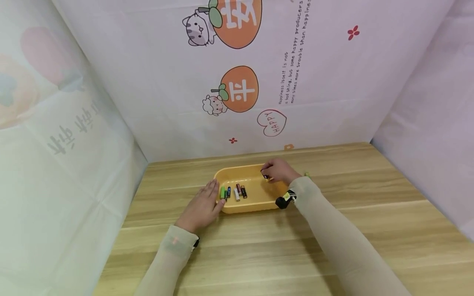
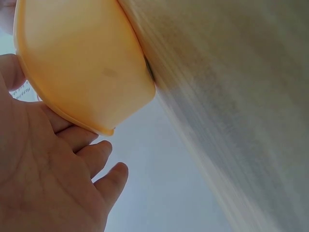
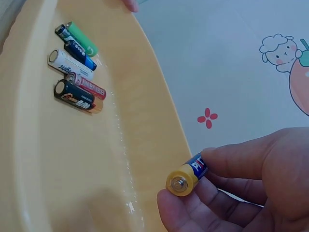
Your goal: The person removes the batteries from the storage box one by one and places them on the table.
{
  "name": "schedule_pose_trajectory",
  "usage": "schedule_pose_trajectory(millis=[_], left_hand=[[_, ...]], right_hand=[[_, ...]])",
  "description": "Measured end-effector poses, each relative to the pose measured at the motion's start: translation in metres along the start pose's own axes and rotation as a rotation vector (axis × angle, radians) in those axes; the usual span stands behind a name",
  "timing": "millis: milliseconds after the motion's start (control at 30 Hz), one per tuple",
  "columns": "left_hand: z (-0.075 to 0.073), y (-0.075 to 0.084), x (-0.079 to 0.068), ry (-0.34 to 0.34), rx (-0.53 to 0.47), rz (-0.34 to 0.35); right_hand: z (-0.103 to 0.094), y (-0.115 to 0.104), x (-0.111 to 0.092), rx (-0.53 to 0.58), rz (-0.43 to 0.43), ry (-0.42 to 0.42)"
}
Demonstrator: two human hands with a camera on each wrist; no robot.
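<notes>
An orange plastic tray [image 1: 259,200] sits on the wooden table, with several batteries [image 1: 234,192] lying in its left part. My left hand [image 1: 203,206] rests flat on the table with straight fingers against the tray's left end [image 2: 82,72]. My right hand [image 1: 279,170] hovers over the tray's right side and pinches a blue and yellow battery [image 3: 187,176] between thumb and fingers. The right wrist view shows the loose batteries [image 3: 77,72] lying side by side on the tray floor [image 3: 72,164].
The wooden table [image 1: 370,213] stretches out to the right and front of the tray. Pale printed sheets [image 1: 237,82] wall in the back and both sides. A small green thing [image 1: 306,174] lies just beyond my right wrist.
</notes>
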State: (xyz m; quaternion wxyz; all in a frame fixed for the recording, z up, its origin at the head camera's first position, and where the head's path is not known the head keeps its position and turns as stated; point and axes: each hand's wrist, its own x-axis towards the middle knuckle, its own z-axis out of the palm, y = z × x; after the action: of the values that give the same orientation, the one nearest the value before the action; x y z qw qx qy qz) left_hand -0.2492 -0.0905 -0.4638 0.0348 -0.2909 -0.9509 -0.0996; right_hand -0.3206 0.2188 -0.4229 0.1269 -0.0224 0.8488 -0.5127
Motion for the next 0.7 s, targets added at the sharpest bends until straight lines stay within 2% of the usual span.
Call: schedule_pose_trajectory(millis=[167,367,700], left_hand=[[-0.001,0.000,0.000,-0.022,0.009,-0.010],[0.001,-0.001,0.000,-0.012,0.010,-0.006],[0.002,-0.003,0.001,0.000,0.019,0.014]], right_hand=[[-0.007,0.001,-0.002,0.017,0.006,-0.016],[-0.013,0.002,-0.001,0.053,0.007,-0.035],[-0.025,0.003,-0.002,0.064,0.026,-0.015]])
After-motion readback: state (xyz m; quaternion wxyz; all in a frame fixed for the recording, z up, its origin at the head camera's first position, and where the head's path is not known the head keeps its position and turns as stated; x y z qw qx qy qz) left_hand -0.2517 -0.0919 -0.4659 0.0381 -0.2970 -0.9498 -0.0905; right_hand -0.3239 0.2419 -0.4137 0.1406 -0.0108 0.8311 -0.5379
